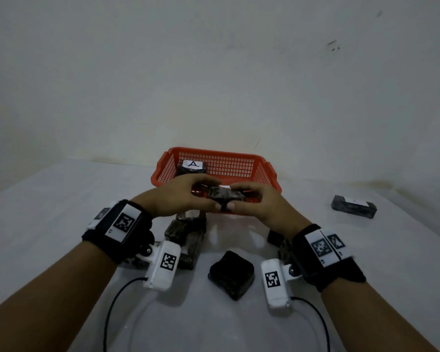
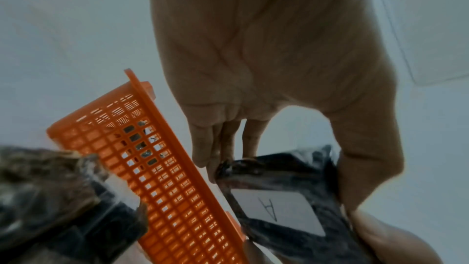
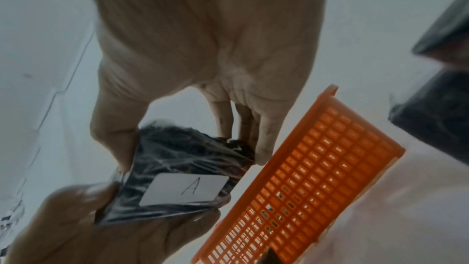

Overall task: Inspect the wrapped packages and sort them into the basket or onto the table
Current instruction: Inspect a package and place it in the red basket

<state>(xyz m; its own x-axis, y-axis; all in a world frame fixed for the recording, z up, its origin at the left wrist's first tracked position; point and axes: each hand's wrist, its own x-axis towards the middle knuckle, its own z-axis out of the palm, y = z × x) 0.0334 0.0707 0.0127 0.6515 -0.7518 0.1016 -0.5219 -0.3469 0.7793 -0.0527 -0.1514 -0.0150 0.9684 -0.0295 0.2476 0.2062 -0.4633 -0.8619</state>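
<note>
- Both hands are on one dark wrapped package (image 1: 224, 196), held up in the air just in front of the orange basket (image 1: 239, 166), above the worktop (image 1: 61, 199).
- Left hand (image 1: 181, 196) has its thumb and fingers curled round the left end, so that grip is closed on the package. Right hand (image 1: 259, 201) does the same on the right end, and the two thumbs nearly meet on the near side.
- From the wrist cams you can see the underside: a white label (image 3: 185, 189) with a handwritten "A" on it, facing down and away from the head cam.
- The wrap looks like crinkly clear film over something black.
- Inside the basket, at the back left, sits another package (image 1: 192, 168) with an "A" label facing up.
- Off to the right on the worktop, well apart from everything, lies a long dark package (image 1: 353, 206) with a white label on top; the letter is too faint to read.
- Closer to the person: a squarish black package (image 1: 231, 274) between the forearms, plus a bunch of dark packages (image 1: 188, 237) partly hidden under the left wrist, and another one (image 1: 281, 243) peeking out by the right wrist.
</note>
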